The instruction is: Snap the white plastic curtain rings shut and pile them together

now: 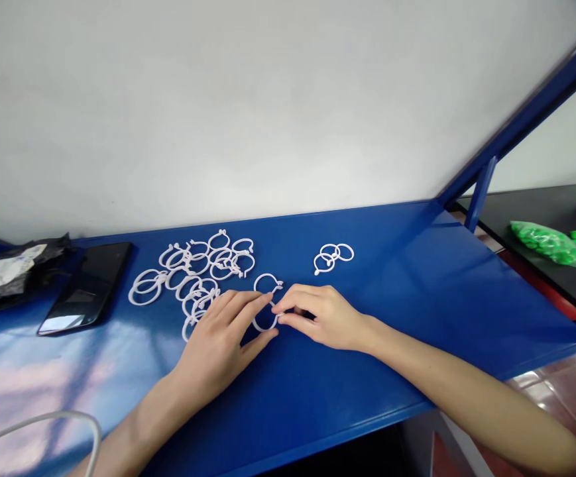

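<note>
A white plastic ring with a small clasp (pixel 264 329) is between my two hands, just above or on the blue table. My right hand (pixel 331 318) pinches its clasp end between thumb and fingertips. From the left, my left hand (pixel 224 334) curls thumb and fingers around the same ring, hiding part of it. Right beyond my fingertips lies another white ring (pixel 266 275) with its clasp ends standing out. A loose pile of several similar rings (pixel 219 263) spreads behind my left hand. Farther right, a small group of overlapping rings (pixel 328 257) lies apart.
On the left of the blue table (pixel 367 384) lie a dark phone (pixel 89 285) and a black plastic package (pixel 16 273). A white cable (pixel 69 415) crosses the lower left. At right, a blue frame post (pixel 480 195) rises near a bag of green pieces (pixel 546 242) on a black surface.
</note>
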Motion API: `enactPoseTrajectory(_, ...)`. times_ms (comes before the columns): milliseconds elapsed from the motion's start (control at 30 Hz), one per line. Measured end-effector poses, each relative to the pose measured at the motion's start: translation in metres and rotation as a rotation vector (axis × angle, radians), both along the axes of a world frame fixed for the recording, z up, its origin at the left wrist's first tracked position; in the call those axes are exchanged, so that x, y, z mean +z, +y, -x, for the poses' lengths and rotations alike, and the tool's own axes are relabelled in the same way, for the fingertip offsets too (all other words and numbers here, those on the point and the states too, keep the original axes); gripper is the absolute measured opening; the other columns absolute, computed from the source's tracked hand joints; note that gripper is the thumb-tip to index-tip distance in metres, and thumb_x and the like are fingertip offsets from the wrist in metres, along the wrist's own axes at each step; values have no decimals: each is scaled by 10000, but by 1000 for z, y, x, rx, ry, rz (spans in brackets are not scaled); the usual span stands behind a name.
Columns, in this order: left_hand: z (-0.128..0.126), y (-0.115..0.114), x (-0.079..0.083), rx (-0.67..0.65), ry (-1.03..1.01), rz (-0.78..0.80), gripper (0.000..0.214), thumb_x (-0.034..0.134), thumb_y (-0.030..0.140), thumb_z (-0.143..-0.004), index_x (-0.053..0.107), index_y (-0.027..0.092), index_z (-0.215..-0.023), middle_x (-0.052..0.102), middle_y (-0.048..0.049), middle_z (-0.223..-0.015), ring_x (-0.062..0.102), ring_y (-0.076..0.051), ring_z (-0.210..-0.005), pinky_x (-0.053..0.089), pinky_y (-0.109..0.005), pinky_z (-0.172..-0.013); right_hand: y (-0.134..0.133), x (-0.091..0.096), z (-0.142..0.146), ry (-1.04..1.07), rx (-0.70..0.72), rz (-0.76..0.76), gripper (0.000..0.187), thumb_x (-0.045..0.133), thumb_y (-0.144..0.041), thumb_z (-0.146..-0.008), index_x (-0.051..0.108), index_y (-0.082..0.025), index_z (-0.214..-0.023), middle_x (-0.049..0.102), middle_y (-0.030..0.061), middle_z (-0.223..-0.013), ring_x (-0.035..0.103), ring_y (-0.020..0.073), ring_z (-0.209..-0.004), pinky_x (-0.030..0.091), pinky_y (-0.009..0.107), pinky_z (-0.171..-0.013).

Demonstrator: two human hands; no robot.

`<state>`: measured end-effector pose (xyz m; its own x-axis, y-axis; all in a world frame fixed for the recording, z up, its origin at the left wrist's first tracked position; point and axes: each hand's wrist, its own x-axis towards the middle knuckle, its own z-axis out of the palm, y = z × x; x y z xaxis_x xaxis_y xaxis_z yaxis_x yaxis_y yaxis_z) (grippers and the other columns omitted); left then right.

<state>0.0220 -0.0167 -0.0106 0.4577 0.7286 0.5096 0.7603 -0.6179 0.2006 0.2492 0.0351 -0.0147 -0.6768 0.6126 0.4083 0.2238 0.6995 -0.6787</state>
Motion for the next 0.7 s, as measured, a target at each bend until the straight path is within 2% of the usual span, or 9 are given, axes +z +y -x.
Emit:
enactPoseTrajectory(100, -1, -1, 1, 0, -51, 64, 304, 604, 299, -993, 574, 196, -1277, 735, -98, -1159, 699, -231, -1010, 575, -379, -886, -2, 3, 1, 26, -10, 68, 173, 658, -234, -980, 684, -212, -1150, 728, 23, -1026, 659, 96, -682, 551, 237, -678)
enactPoseTrajectory(233, 0, -4, -1, -5, -125, 188, 299, 536, 248, -1010, 547, 235, -1309, 740, -73, -1198, 734, -197, -1000, 599, -316, -848, -4, 5, 2, 61, -18, 94, 161, 621, -209, -988, 683, -216, -1136, 697, 29, -1012, 618, 90, -658, 529, 229, -636)
enactPoseTrajectory(367, 0, -5, -3, -39, -196, 245, 242, 464, 144, -1009, 585, 255, -1187, 777, -8, -1037, 765, -147, -839, 596, -238, -738, -3, 5, 3, 69, -48, 59, 121, 596, -210, -1002, 682, -213, -1088, 677, 42, -1043, 598, 93, -669, 522, 239, -640)
enactPoseTrajectory(500, -4, -6, -2, -46, -234, 259, 232, 443, 129, -1011, 579, 242, -1161, 780, -7, -999, 763, -131, -811, 585, -214, -699, -3, 6, 2, 32, -59, 68, 58, 609, -233, -988, 656, -205, -1007, 671, 28, -1021, 573, 81, -617, 508, 241, -614)
enactPoseTrajectory(600, -6, -5, -1, 28, -227, 212, 190, 465, 153, -1011, 588, 241, -1125, 772, -4, -985, 754, -144, -844, 584, -232, -725, -4, 8, 1, -18, -59, 107, 55, 607, -234, -972, 642, -208, -1005, 669, 25, -1037, 587, 79, -611, 509, 245, -619)
enactPoseTrajectory(700, -6, -3, -1, 113, -205, 157, 149, 494, 180, -1005, 593, 240, -1100, 765, -6, -982, 737, -163, -860, 576, -253, -728, -7, 9, 3, -63, -52, 163, 186, 696, -349, -931, 650, -217, -1054, 678, 27, -1054, 585, 81, -591, 511, 253, -618)
